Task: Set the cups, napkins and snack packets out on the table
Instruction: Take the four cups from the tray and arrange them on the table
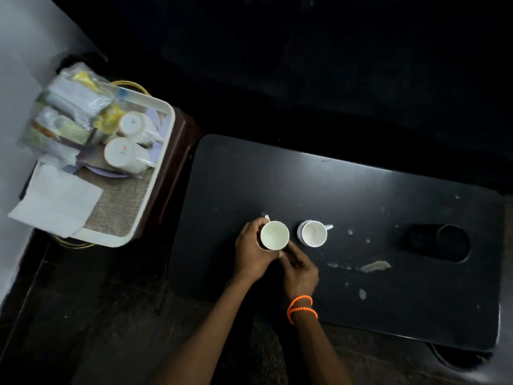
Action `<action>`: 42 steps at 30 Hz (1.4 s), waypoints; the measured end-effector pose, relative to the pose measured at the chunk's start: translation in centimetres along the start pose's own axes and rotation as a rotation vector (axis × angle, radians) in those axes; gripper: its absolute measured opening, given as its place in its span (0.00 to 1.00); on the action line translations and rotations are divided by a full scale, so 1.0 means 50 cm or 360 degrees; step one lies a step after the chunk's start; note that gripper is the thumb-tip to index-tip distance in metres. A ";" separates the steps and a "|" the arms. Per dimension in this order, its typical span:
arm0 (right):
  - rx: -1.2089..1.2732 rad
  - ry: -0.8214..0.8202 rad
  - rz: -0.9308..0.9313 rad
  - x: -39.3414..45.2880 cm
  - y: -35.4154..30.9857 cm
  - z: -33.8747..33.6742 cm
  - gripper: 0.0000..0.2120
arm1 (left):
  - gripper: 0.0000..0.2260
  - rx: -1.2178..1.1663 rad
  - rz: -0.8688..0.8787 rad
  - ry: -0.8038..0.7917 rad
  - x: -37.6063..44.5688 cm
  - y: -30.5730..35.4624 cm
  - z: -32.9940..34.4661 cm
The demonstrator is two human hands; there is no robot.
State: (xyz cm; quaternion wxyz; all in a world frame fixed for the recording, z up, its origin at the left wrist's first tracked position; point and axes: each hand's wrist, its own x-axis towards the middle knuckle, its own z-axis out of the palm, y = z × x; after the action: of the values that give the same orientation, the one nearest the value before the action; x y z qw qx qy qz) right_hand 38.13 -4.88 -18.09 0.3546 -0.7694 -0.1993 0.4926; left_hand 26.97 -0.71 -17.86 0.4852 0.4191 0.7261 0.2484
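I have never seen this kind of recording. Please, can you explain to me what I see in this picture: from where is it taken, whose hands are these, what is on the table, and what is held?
There is one picture, taken by a camera worn on a person's head, looking down. No machine is here, only two bare hands.

The left hand wraps around a white cup standing on the dark table. The right hand, with an orange bracelet on its wrist, touches the near side of the same cup. A second cup stands upright just to the right, with no hand on it.

On the left, a white tray rests on a small stand. It holds two more cups lying tilted, white napkins and snack packets in a clear bag. These wait to be set out.
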 end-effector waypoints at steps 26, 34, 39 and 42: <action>-0.0679 -0.0439 0.0132 -0.041 -0.020 0.096 0.07 | 0.28 -0.0122 -0.0124 -0.0030 0.015 0.003 -0.063; -0.0730 -0.0801 -0.0473 -0.032 -0.194 0.328 0.09 | 0.11 -0.0507 -0.0202 0.1021 0.124 0.002 -0.368; -0.0802 -0.0990 -0.0958 -0.052 -0.307 0.485 0.25 | 0.13 -0.0760 -0.0611 0.1098 0.220 -0.010 -0.514; -0.0887 -0.1051 -0.0904 -0.052 -0.343 0.559 0.26 | 0.19 -0.1087 -0.0677 0.0696 0.251 -0.003 -0.556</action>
State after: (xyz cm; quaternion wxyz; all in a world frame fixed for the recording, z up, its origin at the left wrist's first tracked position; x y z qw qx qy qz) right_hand 12.60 14.64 -11.12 0.1743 -0.5537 -0.6252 0.5217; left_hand -0.70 11.17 -12.92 0.4712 0.0144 0.7578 0.4510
